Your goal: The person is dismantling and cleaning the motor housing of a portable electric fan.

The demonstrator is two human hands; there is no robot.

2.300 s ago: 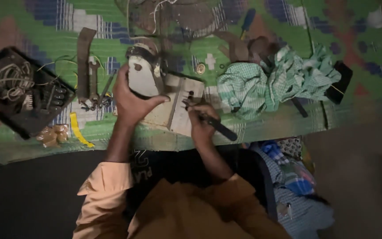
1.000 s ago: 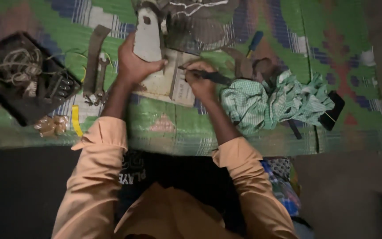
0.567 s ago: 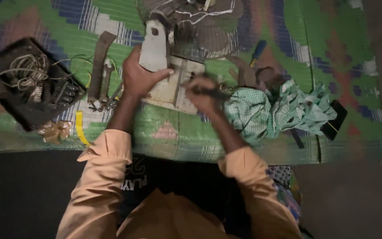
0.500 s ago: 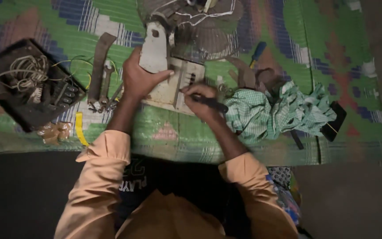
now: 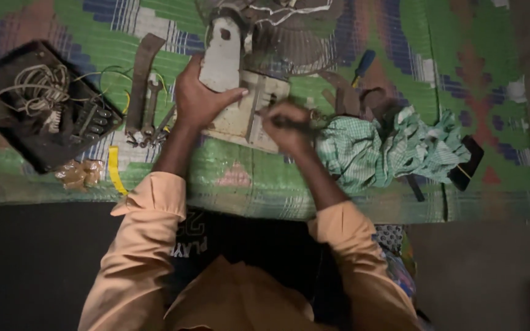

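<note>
- Green woven mat (image 5: 480,73) with blue and red patterns covers the floor – everything lies on it.
- Wire fan guard (image 5: 302,37) sits at the top edge, behind the work.
- Black tray (image 5: 7,141) at the far left holds a coil of pale cord (image 5: 35,92) and a row of switches.
- Green checked cloth (image 5: 394,147) is bunched just right of the hands, touching the right wrist area.
- Pale fan base housing (image 5: 240,104) lies in the middle of the mat, its neck pointing up toward the guard. Left hand (image 5: 197,98) presses flat on it, fingers spread, thumb across the panel.
- Right hand (image 5: 286,125) is closed in a fist around a dark tool (image 5: 305,122) – likely a screwdriver – with its tip at the panel; the tip itself is blurred.
- Flat metal strip (image 5: 142,67) and a spanner (image 5: 151,107) lie left of the housing.
- Blue-handled screwdriver (image 5: 363,61) lies apart, upper right.
- Yellow strip (image 5: 115,171) rests near the mat's front edge.
- Risk, as I judge it: the tool could slip off the panel toward the left thumb, which rests near it, if the housing rocks on the soft mat; loose small parts could vanish into the weave or under the cloth.
</note>
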